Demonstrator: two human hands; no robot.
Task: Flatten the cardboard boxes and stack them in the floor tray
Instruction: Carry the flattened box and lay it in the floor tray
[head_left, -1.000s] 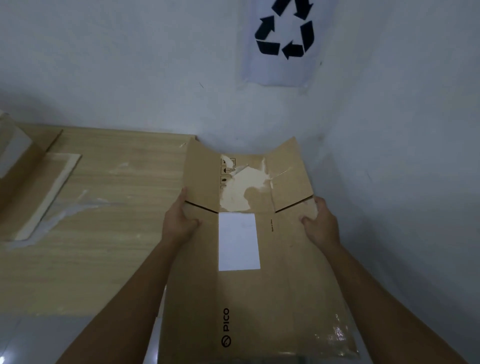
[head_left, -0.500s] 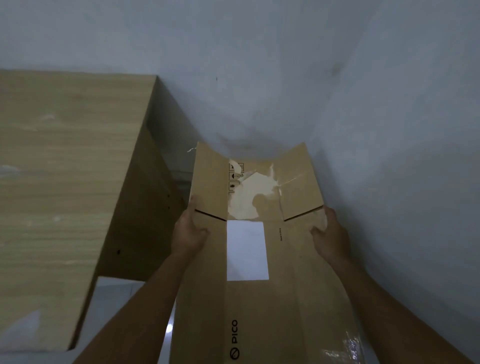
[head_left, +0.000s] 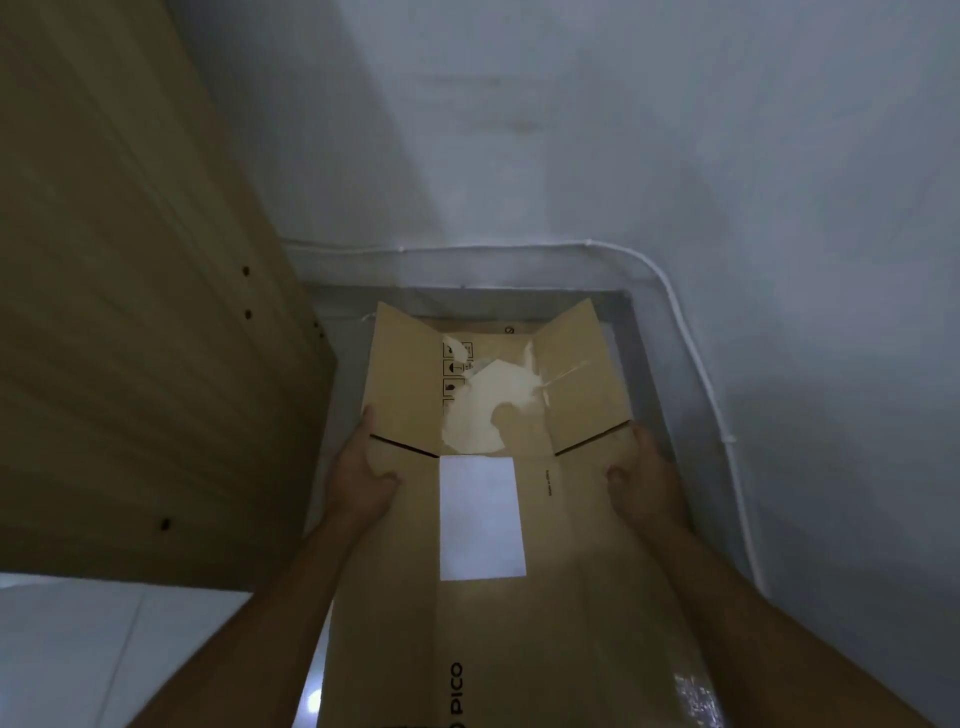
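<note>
Flattened box lowered over floor tray, left hand and right hand clamping its sides, arms outstretched

Bare corner of an indoor room, utility or storage in character; cannot narrow the type further. Evidence: two plain whitish walls meet here, with a white cable clipped along their base. A grey floor tray fills the corner beside an unfinished wooden panel with exposed screw holes, on glossy white floor tiles.
</note>
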